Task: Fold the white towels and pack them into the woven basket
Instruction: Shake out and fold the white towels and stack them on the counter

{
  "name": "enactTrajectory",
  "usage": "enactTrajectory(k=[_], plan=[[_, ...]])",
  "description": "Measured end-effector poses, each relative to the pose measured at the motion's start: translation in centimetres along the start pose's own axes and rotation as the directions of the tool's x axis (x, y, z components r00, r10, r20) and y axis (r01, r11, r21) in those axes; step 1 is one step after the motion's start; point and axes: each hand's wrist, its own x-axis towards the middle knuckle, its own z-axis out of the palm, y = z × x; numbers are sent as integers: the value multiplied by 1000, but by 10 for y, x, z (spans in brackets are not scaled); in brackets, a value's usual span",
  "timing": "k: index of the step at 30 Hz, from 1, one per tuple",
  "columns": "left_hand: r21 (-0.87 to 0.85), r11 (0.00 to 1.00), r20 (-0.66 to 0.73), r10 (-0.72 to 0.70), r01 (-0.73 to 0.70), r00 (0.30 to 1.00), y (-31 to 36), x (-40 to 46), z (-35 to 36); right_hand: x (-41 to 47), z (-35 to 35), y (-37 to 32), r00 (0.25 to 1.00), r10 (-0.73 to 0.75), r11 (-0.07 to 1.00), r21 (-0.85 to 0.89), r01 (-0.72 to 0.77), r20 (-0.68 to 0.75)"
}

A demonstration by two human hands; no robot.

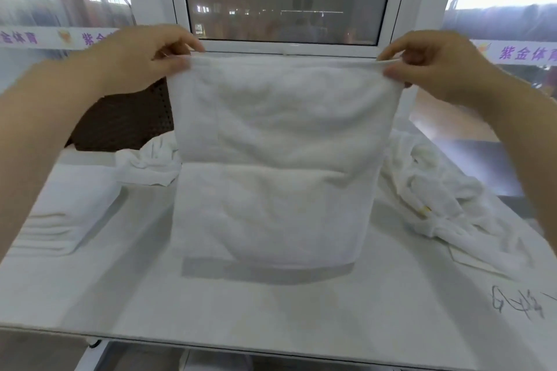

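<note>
- Pinching the top-left corner of the white towel (271,159), the left hand (144,57) has thumb and fingertips closed on the hem, the other fingers curled.
- Left of the towel sits a folded stack (60,214) on the white table (271,310); behind it, up and left, stands the dark woven basket (129,120) — nearer the left hand than the right.
- The towel hangs straight down from both grips, long axis vertical, its lower edge at or just above the table; I cannot tell which.
- The right hand (437,63) pinches the top-right corner the same way.
- Right of the towel lies a crumpled heap of unfolded towels (437,190).
- Writing: purple Chinese characters on banners (524,53) behind the window — "紫金体育" at right; a black scribble (512,306) on the table, illegible.
</note>
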Motion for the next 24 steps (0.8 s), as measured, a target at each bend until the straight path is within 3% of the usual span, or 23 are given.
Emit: enactTrajectory(k=[2, 5, 7, 10, 13, 15, 18, 21, 24], plan=[[121, 993, 115, -10, -4, 993, -5, 9, 0, 10, -2, 7, 998, 45, 997, -63, -42, 37], [222, 975, 96, -14, -8, 995, -8, 22, 10, 25, 4, 15, 997, 74, 984, -162, -76, -16], [255, 967, 34, -20, 11, 999, -6, 28, 19, 29, 11, 15, 990, 82, 987, -128, -97, -119], [201, 978, -181, -17, 53, 983, 2, 31, 27, 27, 19, 13, 956, 104, 995, 39, -97, -273], [121, 992, -284, -8, 44, 959, 8, 14, 36, 5, 25, 15, 954, 136, 985, 141, -101, -267], [86, 996, -244, -1, 23, 970, 7, -10, 51, -24, 33, 17, 970, 153, 985, 113, -133, -190], [-21, 1000, -97, 4, -6, 995, 6, -65, 91, -77, 50, 31, 968, 234, 969, 66, -240, 89], [-172, 985, 183, -3, 35, 983, 12, -132, 141, -129, 73, 48, 852, 339, 932, -19, -362, 399], [-241, 961, 418, -24, 136, 908, 23, -186, 172, -169, 97, 56, 665, 346, 918, -90, -387, 662]])
